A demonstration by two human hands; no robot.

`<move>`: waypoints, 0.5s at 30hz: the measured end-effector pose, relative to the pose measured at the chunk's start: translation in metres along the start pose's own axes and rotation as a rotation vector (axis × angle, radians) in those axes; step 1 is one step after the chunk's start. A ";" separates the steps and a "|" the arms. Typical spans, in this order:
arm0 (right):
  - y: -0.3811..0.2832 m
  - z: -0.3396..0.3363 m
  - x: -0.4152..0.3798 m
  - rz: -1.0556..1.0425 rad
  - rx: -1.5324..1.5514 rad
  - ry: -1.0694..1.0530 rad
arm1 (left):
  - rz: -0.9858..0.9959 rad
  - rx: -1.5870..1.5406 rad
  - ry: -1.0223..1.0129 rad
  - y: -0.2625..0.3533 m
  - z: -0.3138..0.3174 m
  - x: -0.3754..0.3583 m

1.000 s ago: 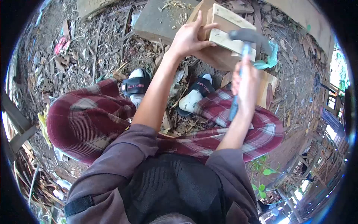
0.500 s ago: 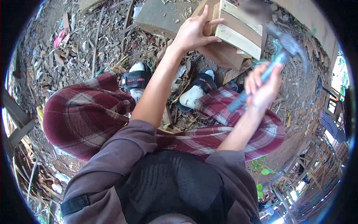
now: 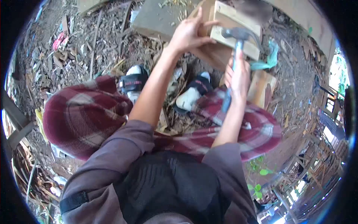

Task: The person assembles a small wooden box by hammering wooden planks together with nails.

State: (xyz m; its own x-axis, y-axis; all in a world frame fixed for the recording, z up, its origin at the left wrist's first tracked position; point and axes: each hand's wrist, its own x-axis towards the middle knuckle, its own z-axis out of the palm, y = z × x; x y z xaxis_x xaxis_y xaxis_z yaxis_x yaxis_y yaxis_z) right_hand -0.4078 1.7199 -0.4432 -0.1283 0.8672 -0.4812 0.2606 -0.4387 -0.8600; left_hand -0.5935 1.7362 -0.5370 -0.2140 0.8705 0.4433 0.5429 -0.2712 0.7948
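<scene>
My right hand [image 3: 238, 76] is closed around the handle of a claw hammer [image 3: 240, 34]. The hammer's head overlaps the near slats of a small wooden box [image 3: 233, 20] made of pale and brown strips. On the box's left side, my left hand [image 3: 186, 36] steadies it, thumb and fingers spread along its edge and corner. Beneath the box lies a thick wooden block [image 3: 218, 56], partly hidden by it and by my hands.
A broad flat slab [image 3: 153, 18] lies left of the box. Right of the hammer are a green plastic scrap [image 3: 271, 56] and a short wood offcut [image 3: 262, 87]. Wood chips and leaves litter the ground around my sandals [image 3: 133, 82].
The hammer has swung left from beside the box to over its near slats, my right hand moving with it. My left hand stays at the box, which sits slightly further left in view.
</scene>
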 end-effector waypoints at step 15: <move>-0.040 0.000 -0.036 -0.297 0.121 -0.015 | -0.092 0.062 -0.085 -0.001 -0.002 -0.010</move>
State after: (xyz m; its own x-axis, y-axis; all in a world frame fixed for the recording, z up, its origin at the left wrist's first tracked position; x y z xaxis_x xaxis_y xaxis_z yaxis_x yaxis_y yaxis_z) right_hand -0.4131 1.7058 -0.3917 -0.1963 0.9582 -0.2081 0.0944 -0.1928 -0.9767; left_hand -0.5931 1.7271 -0.5411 -0.1968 0.9230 0.3308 0.5739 -0.1651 0.8021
